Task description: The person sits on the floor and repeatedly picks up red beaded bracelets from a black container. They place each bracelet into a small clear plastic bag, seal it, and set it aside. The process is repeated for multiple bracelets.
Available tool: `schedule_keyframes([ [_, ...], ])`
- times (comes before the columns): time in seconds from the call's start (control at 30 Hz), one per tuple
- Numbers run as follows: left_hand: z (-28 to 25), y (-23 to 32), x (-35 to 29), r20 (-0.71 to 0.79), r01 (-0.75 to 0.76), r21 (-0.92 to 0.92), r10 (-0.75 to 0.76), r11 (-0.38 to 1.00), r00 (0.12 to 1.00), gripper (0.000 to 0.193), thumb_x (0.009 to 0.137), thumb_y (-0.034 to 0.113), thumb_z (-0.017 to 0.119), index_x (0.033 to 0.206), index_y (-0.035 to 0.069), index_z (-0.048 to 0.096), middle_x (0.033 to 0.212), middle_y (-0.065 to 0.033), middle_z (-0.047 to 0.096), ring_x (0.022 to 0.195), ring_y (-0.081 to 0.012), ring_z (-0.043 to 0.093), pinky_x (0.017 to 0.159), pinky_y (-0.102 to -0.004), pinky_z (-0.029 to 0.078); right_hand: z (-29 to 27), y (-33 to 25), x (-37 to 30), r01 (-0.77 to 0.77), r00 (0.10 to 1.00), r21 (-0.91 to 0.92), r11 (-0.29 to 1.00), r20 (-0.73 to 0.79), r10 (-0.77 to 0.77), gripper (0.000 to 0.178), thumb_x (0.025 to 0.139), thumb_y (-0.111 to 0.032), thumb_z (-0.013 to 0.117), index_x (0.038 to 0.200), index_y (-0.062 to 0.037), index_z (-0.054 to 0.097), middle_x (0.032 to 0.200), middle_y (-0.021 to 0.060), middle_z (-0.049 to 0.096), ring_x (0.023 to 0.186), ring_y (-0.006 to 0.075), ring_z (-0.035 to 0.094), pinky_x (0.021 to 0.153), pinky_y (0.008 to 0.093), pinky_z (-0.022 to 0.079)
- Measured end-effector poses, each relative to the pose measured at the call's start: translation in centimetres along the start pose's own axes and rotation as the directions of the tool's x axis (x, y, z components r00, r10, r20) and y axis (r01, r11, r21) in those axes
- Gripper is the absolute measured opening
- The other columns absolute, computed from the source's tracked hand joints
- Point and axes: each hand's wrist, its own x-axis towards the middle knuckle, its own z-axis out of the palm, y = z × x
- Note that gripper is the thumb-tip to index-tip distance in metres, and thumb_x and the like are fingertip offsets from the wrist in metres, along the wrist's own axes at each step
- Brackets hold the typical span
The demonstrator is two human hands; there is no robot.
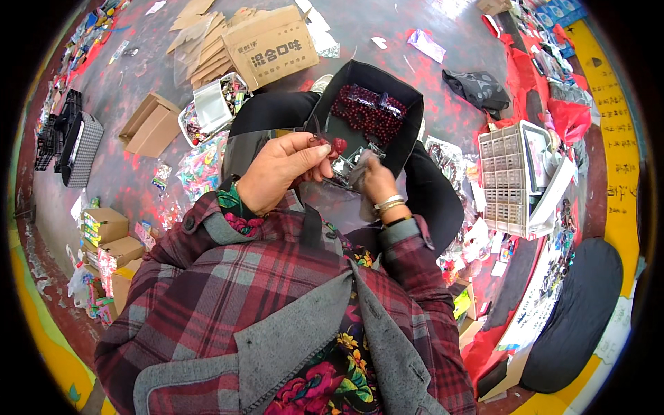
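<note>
On my lap stands a black open box (pixel 322 104), with strings of dark red beads (pixel 366 114) lying in it, partly under shiny clear film. Over its near edge my left hand (pixel 283 166) pinches a small dark red beaded piece (pixel 338 144) between thumb and fingers. A thin dark loop seems to rise from that piece. My right hand (pixel 380 185), with bracelets at the wrist, is closed on a crinkled clear plastic bag (pixel 351 163) beside it. The bag's contents are too small to make out.
Left of my legs are a white tub (pixel 211 104) of small goods and an open carton (pixel 149 124). A big cardboard box (pixel 272 47) lies beyond. A pale plastic crate (pixel 503 180) and a black cushioned seat (pixel 577 315) stand to the right.
</note>
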Motion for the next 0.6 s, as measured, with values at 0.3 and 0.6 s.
schedule_keyframes([
  [0.3, -0.3, -0.9, 0.4, 0.076, -0.018, 0.033, 0.015, 0.999, 0.997, 0.018, 0.093, 0.021, 0.05, 0.092, 0.005, 0.058, 0.082, -0.0002, 0.061, 0.074, -0.0054, 0.054, 0.071, -0.0196, 0.043, 10.0, 4.2, -0.2, 0.325, 0.904, -0.153, 0.933, 0.341, -0.259, 0.043, 0.082, -0.009, 0.043, 0.125, -0.0049, 0.042, 0.099, 0.0222, 0.061, 0.087, 0.0343, 0.062, 0.074, 0.0402, 0.049],
  [0.6, -0.3, -1.2, 0.1, 0.206, -0.036, 0.115, 0.012, 0.993, 0.979, 0.022, 0.095, 0.022, 0.046, 0.093, 0.003, 0.056, 0.08, -0.0012, 0.06, 0.067, -0.0051, 0.05, 0.063, -0.0189, 0.042, -2.9, -5.2, -2.6, -0.092, 0.98, 0.869, 0.486, 0.165, -0.111, 0.042, 0.092, -0.033, 0.047, 0.115, -0.0002, 0.055, 0.108, 0.0053, 0.06, 0.092, 0.0137, 0.056, 0.076, 0.0286, 0.044],
])
